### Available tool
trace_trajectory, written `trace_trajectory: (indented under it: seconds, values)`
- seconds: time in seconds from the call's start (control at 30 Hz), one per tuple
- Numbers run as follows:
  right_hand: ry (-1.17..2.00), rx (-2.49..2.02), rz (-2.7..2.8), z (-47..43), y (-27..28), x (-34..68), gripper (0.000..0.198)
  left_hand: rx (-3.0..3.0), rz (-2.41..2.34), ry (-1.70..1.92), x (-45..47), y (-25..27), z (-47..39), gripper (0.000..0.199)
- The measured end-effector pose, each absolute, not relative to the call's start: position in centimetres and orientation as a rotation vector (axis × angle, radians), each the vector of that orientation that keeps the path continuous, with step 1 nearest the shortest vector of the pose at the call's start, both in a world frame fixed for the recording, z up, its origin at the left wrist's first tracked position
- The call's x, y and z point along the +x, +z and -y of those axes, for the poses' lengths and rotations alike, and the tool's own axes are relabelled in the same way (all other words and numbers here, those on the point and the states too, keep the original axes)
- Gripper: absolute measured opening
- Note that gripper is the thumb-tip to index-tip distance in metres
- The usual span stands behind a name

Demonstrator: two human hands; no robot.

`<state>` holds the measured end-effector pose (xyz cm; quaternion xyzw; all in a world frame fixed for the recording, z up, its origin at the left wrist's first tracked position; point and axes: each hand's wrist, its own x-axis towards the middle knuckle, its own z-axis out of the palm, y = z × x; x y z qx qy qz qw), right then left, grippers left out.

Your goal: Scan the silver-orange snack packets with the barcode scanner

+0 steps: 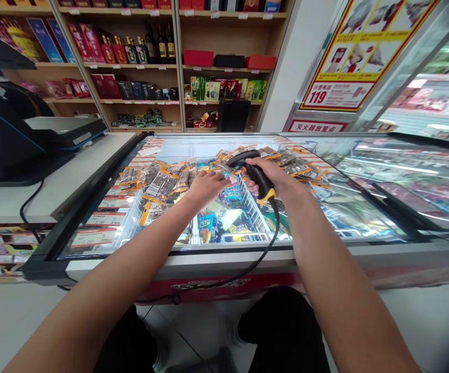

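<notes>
My right hand [279, 178] is wrapped round the handle of a black and yellow barcode scanner [262, 182], its head tilted to the left over the glass freezer top. A black cable [273, 235] runs down from the handle and loops in front of the freezer. My left hand [207, 185] is palm down just left of the scanner head, fingers apart and slightly bent; its palm side is hidden. Small brown and orange snack packets [161, 182] lie in a heap beside it on the glass. More such packets [296, 165] are spread behind and right of the scanner.
Under the glass lid, a white wire basket [252, 204] holds colourful frozen packs. Paper price labels [99, 218] line the freezer's left side. A counter [88, 168] with a black checkout machine [4, 124] stands left. Wooden shelves [131, 66] with boxes and bottles rise behind.
</notes>
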<state>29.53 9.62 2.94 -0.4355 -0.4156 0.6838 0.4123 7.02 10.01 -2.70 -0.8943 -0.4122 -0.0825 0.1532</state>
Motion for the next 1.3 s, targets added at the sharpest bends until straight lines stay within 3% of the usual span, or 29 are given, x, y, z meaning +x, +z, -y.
trace_trajectory:
  seconds: [0.3, 0.5, 1.13, 1.3]
  values:
    - [1.796, -1.263, 1.200, -8.8, 3.6, 28.6, 0.025, -2.597, 1.471, -0.346, 4.1, -2.7, -11.0, 0.034]
    - [1.841, -1.196, 1.230, -9.2, 2.6, 29.0, 0.030, -2.594, 1.532, -0.386, 4.3, -2.7, -10.7, 0.053]
    - [1.918, -1.211, 1.301, -9.6, 2.6, 29.3, 0.038, -2.545, 1.625, -0.323, 4.3, -2.2, -10.6, 0.061]
    - [1.908, -1.154, 1.311, -9.2, 3.0, 29.3, 0.032, -2.525, 1.666, -0.289, 4.4, -1.8, -10.3, 0.063]
